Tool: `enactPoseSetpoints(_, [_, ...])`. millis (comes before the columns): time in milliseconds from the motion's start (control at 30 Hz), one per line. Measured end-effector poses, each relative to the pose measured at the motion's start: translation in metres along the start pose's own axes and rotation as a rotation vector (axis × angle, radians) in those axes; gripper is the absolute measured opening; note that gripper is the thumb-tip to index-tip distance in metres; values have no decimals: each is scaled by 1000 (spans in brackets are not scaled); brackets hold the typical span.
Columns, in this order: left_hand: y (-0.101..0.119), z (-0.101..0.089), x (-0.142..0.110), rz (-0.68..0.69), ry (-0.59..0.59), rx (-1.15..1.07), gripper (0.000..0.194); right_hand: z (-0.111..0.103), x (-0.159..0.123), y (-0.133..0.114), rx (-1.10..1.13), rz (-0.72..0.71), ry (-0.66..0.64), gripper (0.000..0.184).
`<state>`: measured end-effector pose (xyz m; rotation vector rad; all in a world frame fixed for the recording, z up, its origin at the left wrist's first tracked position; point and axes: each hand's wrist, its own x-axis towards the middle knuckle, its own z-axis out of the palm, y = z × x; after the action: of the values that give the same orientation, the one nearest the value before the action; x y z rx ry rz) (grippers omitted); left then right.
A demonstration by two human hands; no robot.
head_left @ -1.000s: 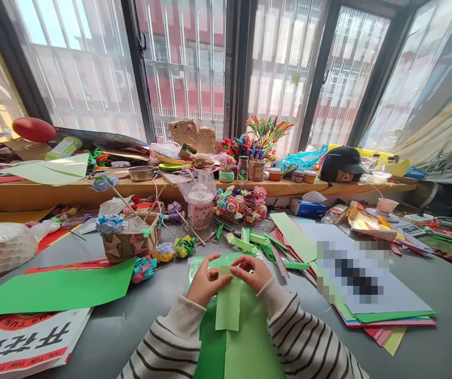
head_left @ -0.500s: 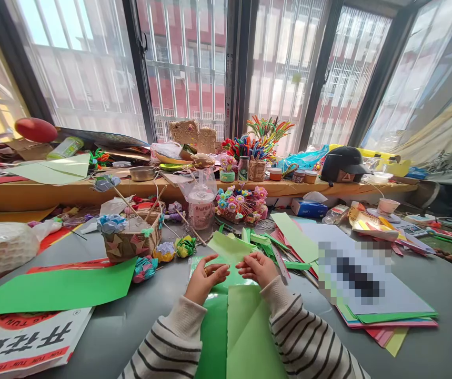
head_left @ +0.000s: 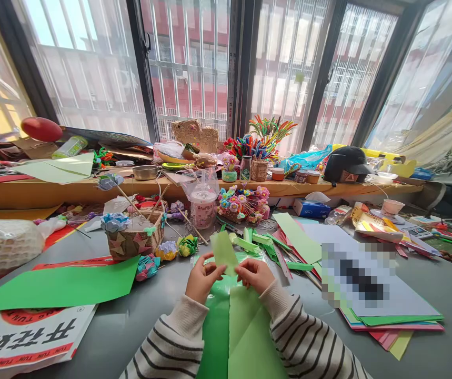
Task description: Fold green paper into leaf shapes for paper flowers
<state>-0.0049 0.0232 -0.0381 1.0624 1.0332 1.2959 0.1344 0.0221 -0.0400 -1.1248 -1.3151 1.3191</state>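
At the centre of the frame, my left hand (head_left: 203, 279) and right hand (head_left: 255, 275) pinch the lower end of a small light green paper piece (head_left: 224, 250) between thumbs and fingertips, raised above the grey table (head_left: 162, 310). A larger light green sheet (head_left: 251, 337) lies at bottom centre beside a darker green sheet (head_left: 213, 342); a brown basket (head_left: 131, 246) stands left of centre, green paper strips (head_left: 248, 245) just beyond my hands.

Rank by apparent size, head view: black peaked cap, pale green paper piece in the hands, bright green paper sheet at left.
1. Bright green paper sheet
2. Black peaked cap
3. Pale green paper piece
The piece is nearer than the cap.
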Motion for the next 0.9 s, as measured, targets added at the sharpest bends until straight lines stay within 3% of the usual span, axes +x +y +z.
enactPoseSetpoints(133, [0, 0, -1, -24, -8, -40, 45, 5, -1, 4, 15, 29, -61, 27])
enactPoseSetpoints(267, [-2, -1, -2, -59, -27, -26, 48, 4, -3, 3, -54, -24, -40, 26])
enactPoseSetpoints(433, [-2, -2, -1, -99, 13, -25, 51, -6, -7, -6, -355, -414, 136, 19])
enactPoseSetpoints(567, [-1, -1, -2, -103, 6, -10, 55, -13, -6, -5, -562, -612, -32, 26])
enactPoseSetpoints(767, [-4, 0, -2, -93, -10, 3, 59, -14, -1, -3, -544, -561, -64, 10])
enactPoseSetpoints(900, [-5, 0, -2, -79, -13, 14, 60, -13, -1, -5, -466, -508, -97, 11])
